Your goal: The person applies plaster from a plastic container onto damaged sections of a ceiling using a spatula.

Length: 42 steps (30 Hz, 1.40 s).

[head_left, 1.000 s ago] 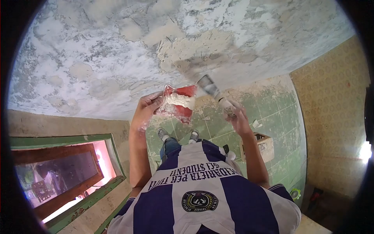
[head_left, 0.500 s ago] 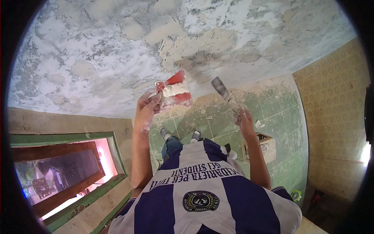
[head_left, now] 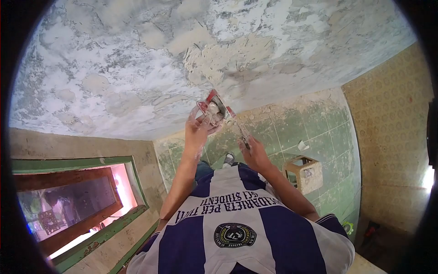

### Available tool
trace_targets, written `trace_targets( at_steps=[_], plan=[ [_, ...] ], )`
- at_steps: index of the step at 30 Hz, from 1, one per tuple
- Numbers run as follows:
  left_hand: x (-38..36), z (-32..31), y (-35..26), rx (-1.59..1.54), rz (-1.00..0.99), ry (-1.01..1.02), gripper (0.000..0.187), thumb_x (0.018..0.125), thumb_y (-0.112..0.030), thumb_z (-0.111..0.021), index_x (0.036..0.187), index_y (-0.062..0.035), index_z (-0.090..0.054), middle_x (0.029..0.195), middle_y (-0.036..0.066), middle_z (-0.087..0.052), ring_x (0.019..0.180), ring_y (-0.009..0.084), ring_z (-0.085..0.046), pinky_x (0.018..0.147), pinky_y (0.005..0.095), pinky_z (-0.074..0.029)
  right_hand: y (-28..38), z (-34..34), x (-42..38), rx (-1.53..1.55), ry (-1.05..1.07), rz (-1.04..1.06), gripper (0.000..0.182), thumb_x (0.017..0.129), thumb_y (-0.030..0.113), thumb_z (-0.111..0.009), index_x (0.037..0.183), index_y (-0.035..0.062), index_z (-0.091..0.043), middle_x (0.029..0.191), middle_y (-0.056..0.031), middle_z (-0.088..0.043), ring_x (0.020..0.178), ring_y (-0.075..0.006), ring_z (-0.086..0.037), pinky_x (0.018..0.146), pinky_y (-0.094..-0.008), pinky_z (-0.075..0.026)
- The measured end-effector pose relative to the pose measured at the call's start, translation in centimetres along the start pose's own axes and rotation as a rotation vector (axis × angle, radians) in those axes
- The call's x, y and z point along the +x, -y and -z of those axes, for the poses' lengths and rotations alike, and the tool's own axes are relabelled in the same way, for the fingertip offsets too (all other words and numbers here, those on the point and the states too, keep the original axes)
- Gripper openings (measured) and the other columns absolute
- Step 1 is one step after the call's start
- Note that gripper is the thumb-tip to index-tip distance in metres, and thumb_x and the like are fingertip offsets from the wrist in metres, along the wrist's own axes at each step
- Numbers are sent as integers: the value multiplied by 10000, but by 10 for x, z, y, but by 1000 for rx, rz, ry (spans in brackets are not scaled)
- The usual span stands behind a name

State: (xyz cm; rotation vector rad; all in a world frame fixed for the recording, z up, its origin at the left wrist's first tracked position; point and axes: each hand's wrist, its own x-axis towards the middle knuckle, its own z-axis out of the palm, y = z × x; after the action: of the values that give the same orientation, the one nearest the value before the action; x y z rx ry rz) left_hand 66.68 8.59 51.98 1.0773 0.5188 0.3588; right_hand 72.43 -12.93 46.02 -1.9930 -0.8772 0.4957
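My left hand (head_left: 195,133) is closed on the edge of a red plastic spreader (head_left: 210,96), which carries a lump of pale putty (head_left: 212,108). In my right hand (head_left: 255,154), the fingers wrap round a putty knife (head_left: 243,133) smeared with filler. Its blade overlaps the spreader in this view, close to the putty. Both tools are in front of the wall (head_left: 137,59), just below a rough patch of fresh beige filler (head_left: 214,59). Pale residue marks the fingers of both hands.
A beige plastic stool (head_left: 311,177) stands on the green tiled floor (head_left: 292,123), with a white scrap (head_left: 302,145) beside it. At left is a window with a green frame (head_left: 77,160). A patterned wall (head_left: 388,123) rises at right.
My hands have come together: the left moved right with the spreader, which is now tilted, and the right moved left, bringing the putty knife from apart to the spreader.
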Motion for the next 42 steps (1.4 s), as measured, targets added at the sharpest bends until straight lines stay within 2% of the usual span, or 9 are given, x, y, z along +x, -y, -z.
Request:
trace_targets(
  at_steps=[4,6,10,15,18,25,30,36,42],
  plan=[
    [2,-2,9,67,5,-39,466,964,-2,-462,1417,-29,-356,1138,188,-653,959,294,-687,829,404,-587,-17,-22,-1,64,18,-167,383,982,172,-496,1269,-81,-480,1057,-292,-608,960,-433,-595,809,-465,-472],
    [5,-3,11,102,0,-49,493,960,10,-453,1436,-35,-335,1116,166,-660,946,271,-684,832,406,-585,-15,-31,2,397,-168,-7,345,1000,146,-465,1311,-2,-499,808,22,-481,674,-83,-445,576,-271,-420],
    [10,8,22,94,-18,-42,517,955,19,-451,1451,-42,-319,1085,157,-663,941,250,-678,833,408,-584,15,-8,1,616,14,-244,432,1014,236,-459,1378,3,-434,921,-74,-604,815,-135,-563,683,-301,-477],
    [9,12,16,60,10,-32,542,961,44,-422,1472,-78,-291,1104,158,-653,929,232,-678,813,376,-589,-18,-5,4,1301,-7,-758,347,958,288,-553,1245,96,-524,790,-29,-572,591,-134,-518,567,-293,-457],
    [7,11,9,13,19,3,534,967,28,-426,1474,-49,-274,1125,176,-652,958,258,-678,823,395,-588,-19,5,6,1463,61,-670,301,942,314,-566,1162,110,-541,746,-21,-574,584,-149,-544,584,-296,-488],
    [3,21,-9,-18,32,26,510,955,-10,-466,1443,4,-317,1164,196,-644,941,280,-697,800,379,-601,8,46,12,1335,-28,-598,331,948,285,-574,1221,98,-555,822,-33,-606,617,-119,-540,565,-273,-468],
    [0,43,-26,-180,128,195,486,893,6,-465,1357,132,-390,1178,199,-637,969,243,-691,825,353,-588,29,83,21,775,89,-51,424,969,139,-564,1382,80,-486,932,-20,-607,701,-88,-558,603,-233,-472],
    [3,56,-35,-303,196,267,458,889,-11,-513,1310,150,-431,1151,218,-641,911,254,-706,743,368,-624,29,63,28,120,-113,160,347,876,-48,-590,1219,3,-588,1046,-75,-595,916,-150,-573,767,-269,-475],
    [2,69,-38,-352,171,118,445,870,14,-499,1288,157,-447,1116,194,-657,894,237,-706,779,361,-611,-19,62,16,30,-291,168,339,843,-67,-590,1175,-1,-611,1048,-69,-561,921,-168,-540,806,-266,-455]
  ],
)
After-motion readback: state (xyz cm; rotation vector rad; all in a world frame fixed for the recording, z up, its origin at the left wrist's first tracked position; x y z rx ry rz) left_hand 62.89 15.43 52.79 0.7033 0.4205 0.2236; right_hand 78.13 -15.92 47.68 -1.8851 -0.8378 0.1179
